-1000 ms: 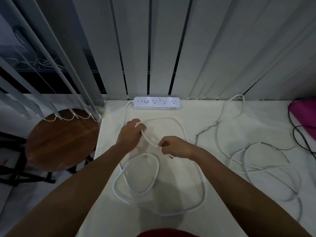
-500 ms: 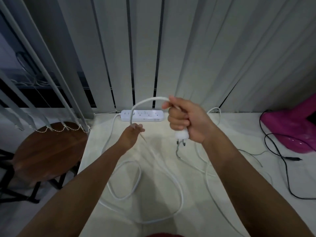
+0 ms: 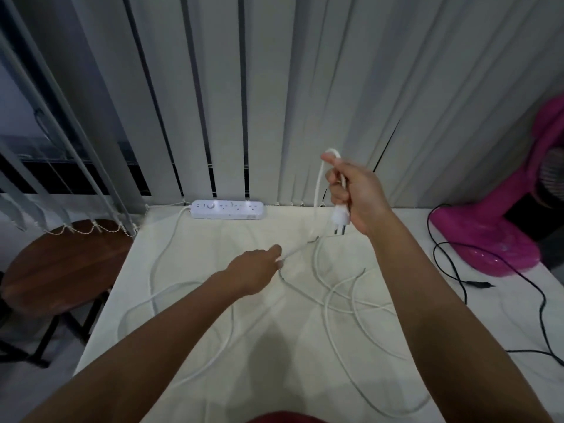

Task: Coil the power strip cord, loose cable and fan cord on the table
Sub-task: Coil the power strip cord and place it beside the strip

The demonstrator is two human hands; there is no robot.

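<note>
Hands, two of them, work over a cream-covered desk (image 3: 195, 300). The right hand (image 3: 351, 193) is raised above the surface, clenched around a thick white power strip cord (image 3: 317, 190) just behind its white two-pin plug (image 3: 338, 219), which hangs below the fist with its pins pointing down; the cord arches over the thumb and drops to the desk. The left hand (image 3: 259, 268) is low, near the middle of the desk, pinching a thin stretch of cable between its fingertips; whether that stretch belongs to the power strip cord or to the thin pale loose cable (image 3: 345, 288) I cannot tell. One white rectangular power strip (image 3: 227, 209) lies at the desk's far edge against the grey vertical blinds (image 3: 305, 87), its cord trailing forward in wide loops across the left and near side. The loose cable sprawls in overlapping curves right of centre. One glossy pink fan (image 3: 494, 233) stands at the right, its thin black fan cord (image 3: 457, 276) snaking uncoiled beside it. One round brown wooden stool (image 3: 58, 267) sits left of the desk
</note>
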